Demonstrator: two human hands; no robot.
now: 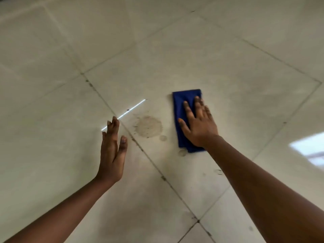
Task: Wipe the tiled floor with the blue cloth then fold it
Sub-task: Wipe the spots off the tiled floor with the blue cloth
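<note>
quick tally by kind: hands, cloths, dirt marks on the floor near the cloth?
Hands: 2, the left hand open above the tiled floor, the right hand flat on the cloth
Blue cloth: 1
Dirt marks: 3, one big brown stain and two small rings
Total: 6

My right hand [198,125] covers the middle of the blue cloth [180,102], so I can't see that part. Beyond the cloth, the floor [157,41] blurs; both forearms run off the bottom edge.
</note>
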